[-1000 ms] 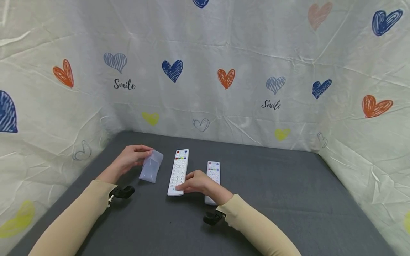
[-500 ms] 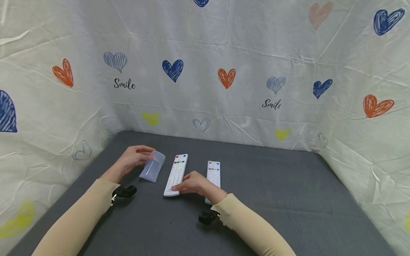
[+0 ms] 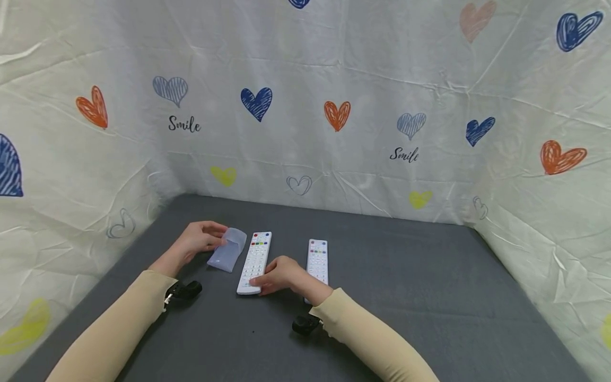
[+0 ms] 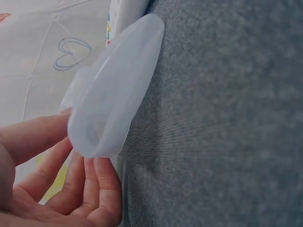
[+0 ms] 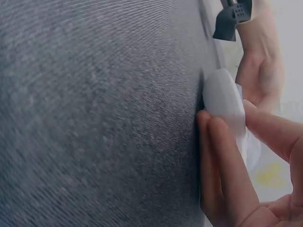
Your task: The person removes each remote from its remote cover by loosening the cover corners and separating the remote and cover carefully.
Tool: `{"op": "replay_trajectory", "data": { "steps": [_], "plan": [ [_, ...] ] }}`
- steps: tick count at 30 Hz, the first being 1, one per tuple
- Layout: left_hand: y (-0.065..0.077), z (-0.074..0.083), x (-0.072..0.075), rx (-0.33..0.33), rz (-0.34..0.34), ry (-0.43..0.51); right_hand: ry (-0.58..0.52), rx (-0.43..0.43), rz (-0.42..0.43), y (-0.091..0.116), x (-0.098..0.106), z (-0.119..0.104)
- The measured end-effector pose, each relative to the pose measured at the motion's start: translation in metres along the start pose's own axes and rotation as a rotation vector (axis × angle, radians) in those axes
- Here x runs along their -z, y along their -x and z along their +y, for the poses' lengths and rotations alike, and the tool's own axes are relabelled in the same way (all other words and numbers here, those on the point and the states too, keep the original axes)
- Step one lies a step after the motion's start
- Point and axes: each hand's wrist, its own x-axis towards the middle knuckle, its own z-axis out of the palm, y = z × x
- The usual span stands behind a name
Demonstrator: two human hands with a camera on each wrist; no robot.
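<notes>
On the left of the dark grey cloth, my left hand [image 3: 197,241] pinches the far end of a translucent plastic sleeve [image 3: 223,258]. The left wrist view shows the sleeve's [image 4: 113,90] rounded opening beside my thumb, with the other fingers curled beneath. My right hand [image 3: 284,274] holds the near end of a white remote control [image 3: 256,259], thumb on its button face and fingers at its side and underneath. The remote lies just right of the sleeve, buttons up, its far end pointing away. In the right wrist view its rounded end [image 5: 221,97] sits low over the cloth.
A second white remote control [image 3: 317,260] lies to the right, its near end partly hidden by my right wrist. A dark grey cloth [image 3: 406,297] covers the table. Pale curtains [image 3: 372,69] with printed hearts enclose the back and sides.
My right hand has moved left with the remote, which is now closer to the sleeve and reaches less far back. The sleeve's far end has shifted slightly right in my left hand.
</notes>
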Motion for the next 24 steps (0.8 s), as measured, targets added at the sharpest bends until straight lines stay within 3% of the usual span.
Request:
{"op": "replay_trajectory", "data": {
  "steps": [3, 11, 19, 24],
  "plan": [
    [0.003, 0.000, 0.001, 0.019, -0.010, 0.006, -0.048, -0.009, -0.039, 0.001, -0.001, 0.000],
    [0.008, 0.002, 0.002, 0.037, -0.005, -0.001, -0.053, -0.006, -0.095, 0.004, -0.003, -0.001],
    [0.009, 0.005, 0.000, 0.061, 0.007, -0.011, -0.094, -0.004, -0.112, 0.002, -0.003, -0.001],
    [0.009, 0.010, -0.001, 0.048, 0.059, -0.051, -0.137, 0.014, -0.104, 0.004, 0.006, -0.002]
  ]
}}
